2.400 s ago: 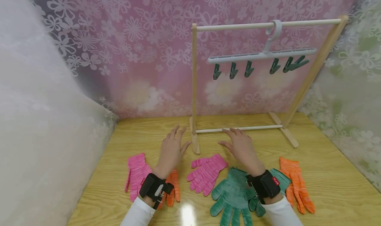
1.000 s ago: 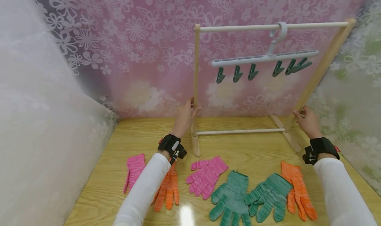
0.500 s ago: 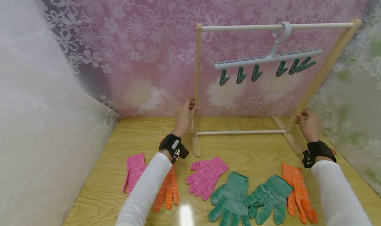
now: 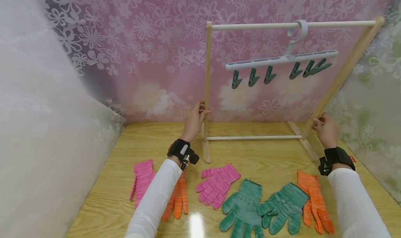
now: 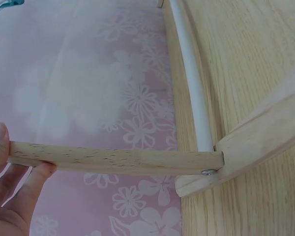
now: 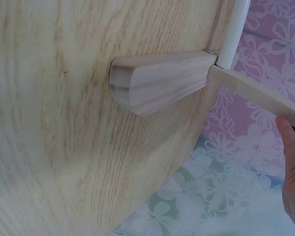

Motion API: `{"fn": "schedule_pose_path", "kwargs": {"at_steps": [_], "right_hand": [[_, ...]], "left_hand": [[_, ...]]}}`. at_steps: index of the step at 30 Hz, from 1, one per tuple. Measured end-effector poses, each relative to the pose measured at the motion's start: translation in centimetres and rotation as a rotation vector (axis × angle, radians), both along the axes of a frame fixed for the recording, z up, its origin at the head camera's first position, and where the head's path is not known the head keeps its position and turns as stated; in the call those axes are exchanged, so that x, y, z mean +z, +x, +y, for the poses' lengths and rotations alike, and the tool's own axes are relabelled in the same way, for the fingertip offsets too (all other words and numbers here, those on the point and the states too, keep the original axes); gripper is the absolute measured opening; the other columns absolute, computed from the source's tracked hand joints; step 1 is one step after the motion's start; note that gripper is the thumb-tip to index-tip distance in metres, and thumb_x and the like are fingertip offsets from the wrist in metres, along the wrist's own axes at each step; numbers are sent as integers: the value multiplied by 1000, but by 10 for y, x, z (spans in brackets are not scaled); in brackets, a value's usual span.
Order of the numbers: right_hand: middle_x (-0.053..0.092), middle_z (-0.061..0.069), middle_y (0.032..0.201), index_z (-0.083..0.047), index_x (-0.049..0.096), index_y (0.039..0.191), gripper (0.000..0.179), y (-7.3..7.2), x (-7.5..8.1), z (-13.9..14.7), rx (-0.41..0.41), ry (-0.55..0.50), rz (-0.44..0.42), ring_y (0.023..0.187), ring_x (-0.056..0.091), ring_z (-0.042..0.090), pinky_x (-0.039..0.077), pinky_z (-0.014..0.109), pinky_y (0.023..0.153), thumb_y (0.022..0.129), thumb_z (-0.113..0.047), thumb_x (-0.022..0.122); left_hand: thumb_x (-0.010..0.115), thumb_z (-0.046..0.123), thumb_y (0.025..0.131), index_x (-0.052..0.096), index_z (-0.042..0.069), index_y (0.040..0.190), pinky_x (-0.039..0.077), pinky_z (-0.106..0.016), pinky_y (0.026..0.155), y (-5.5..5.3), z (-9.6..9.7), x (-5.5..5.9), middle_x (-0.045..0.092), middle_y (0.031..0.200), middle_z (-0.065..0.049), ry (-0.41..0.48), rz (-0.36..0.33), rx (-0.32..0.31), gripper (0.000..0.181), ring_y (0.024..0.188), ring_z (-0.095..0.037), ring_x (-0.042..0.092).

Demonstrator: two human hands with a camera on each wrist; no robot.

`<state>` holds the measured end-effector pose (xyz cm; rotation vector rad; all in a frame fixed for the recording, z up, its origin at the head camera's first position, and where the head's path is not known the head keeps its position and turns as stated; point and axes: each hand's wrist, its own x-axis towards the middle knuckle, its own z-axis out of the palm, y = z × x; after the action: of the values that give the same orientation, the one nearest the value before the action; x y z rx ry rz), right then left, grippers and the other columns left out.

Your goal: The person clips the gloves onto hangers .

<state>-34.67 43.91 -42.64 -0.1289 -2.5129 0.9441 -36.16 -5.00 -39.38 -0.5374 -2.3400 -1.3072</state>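
A wooden garment rack point(image 4: 208, 67) stands at the back of the table, with pale crossbars at its top and bottom. My left hand point(image 4: 191, 125) grips its left post low down, thumb in front and fingers behind. Lower on the right post, my right hand point(image 4: 327, 131) holds the wood from the outer side. In the left wrist view the thumb and fingertips pinch the post point(image 5: 113, 160); the right wrist view shows only part of the hand at the other post point(image 6: 265, 96). A light grey hanger point(image 4: 266, 61) with several dark green clips point(image 4: 253, 79) hangs from the top bar.
In front of the rack lie pink gloves point(image 4: 216, 187), green gloves point(image 4: 244, 205) and orange gloves point(image 4: 314, 201) on the wooden table point(image 4: 131, 140). My left forearm partly covers a pink glove point(image 4: 143, 177) and an orange glove point(image 4: 178, 199). Flowered curtains point(image 4: 156, 56) enclose the back and sides.
Both hands have moved from above the table to the rack's two posts and taken hold of them. The rack has shifted slightly to the right, its hanger still on the bar.
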Motion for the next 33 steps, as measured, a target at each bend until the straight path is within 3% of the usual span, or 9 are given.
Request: {"fn": "schedule_pose_path", "kwargs": {"at_steps": [5,13,15,17,20,22,24,30,33], "right_hand": [[57,39,123,12,49,122,33,2,0,-3,19,-10,2,92,62,41,39,-2,58,110,-19,45],[56,39,124,12,50,127,37,7,-2,-3,74,-20,1,72,45,-17,40,-2,61,110,-21,44],[56,40,124,12,50,128,39,8,-3,-3,75,-16,0,73,59,-4,40,-2,60,110,-22,44],[56,40,124,12,50,128,40,9,-4,-2,73,-13,2,73,59,-5,40,-3,60,110,-23,44],[57,39,123,11,50,127,39,8,-6,-4,73,-10,13,87,68,30,39,-3,61,110,-24,44],[57,39,121,11,50,125,38,8,-7,-5,75,-7,19,88,69,33,40,-3,60,110,-23,44],[57,39,120,11,49,123,37,9,-7,-6,67,8,23,101,61,53,40,-3,59,110,-24,44],[56,39,122,11,48,127,38,13,-6,-8,86,-4,19,103,61,54,46,0,62,110,-23,43],[55,39,122,11,47,126,35,16,-5,-11,122,-23,22,105,60,55,57,14,72,111,-20,43]], "left_hand": [[58,22,103,52,5,136,60,-32,86,-1,-5,1,68,118,-13,5,-25,9,37,110,-27,69],[59,19,104,51,4,137,61,-34,85,0,-10,-1,69,117,-14,-3,-22,18,37,110,-28,69],[59,19,104,52,4,137,61,-34,85,0,-10,-1,69,117,-14,-8,-14,19,37,109,-28,70],[59,20,104,52,4,136,61,-34,84,0,-11,0,70,117,-14,-5,-10,15,37,109,-28,70],[59,18,104,52,4,135,61,-35,84,0,-14,0,70,116,-15,7,-18,7,35,109,-29,70],[59,18,104,53,4,135,61,-36,85,0,-16,-1,69,117,-15,8,-24,6,35,109,-30,69],[59,20,104,53,4,136,61,-36,85,-1,-18,-1,69,117,-16,-1,-28,6,37,110,-30,69],[59,23,104,52,5,137,60,-38,88,1,-24,-1,68,121,-17,-7,-35,0,39,113,-31,67],[59,25,104,51,6,139,59,-37,89,3,-29,-1,66,124,-17,-4,-53,3,41,115,-31,66]]}}
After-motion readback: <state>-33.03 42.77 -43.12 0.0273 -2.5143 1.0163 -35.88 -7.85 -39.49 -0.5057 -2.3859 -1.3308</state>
